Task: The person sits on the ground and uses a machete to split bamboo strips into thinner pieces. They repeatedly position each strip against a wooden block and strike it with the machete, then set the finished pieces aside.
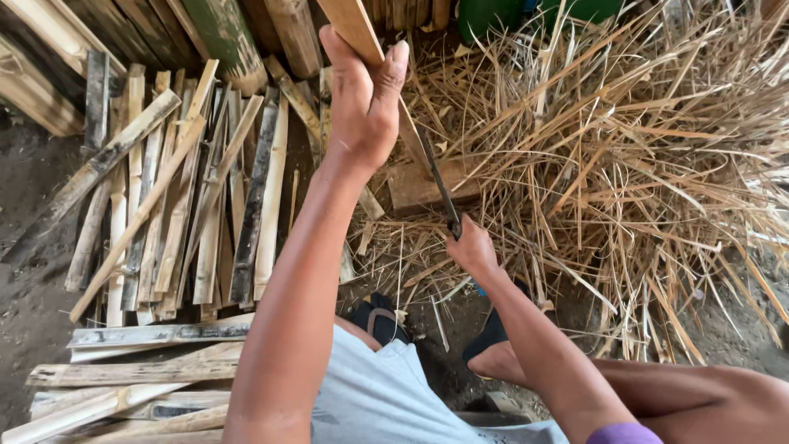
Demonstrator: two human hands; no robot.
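Note:
My left hand (362, 99) grips a long pale bamboo strip (353, 29) that stands upright, its lower end on a wooden block (415, 189). My right hand (470, 245) is closed around the handle of a dark knife (437, 182), whose blade lies along the lower part of the strip, just above the block. Both forearms reach forward from my seated body, with my grey shorts and sandalled feet below.
A pile of split bamboo slats (189, 189) lies on the dirt ground to the left, with more flat slats (131, 374) at lower left. A big heap of thin bamboo shavings (633, 164) fills the right. Thick bamboo poles (222, 33) lean at the top.

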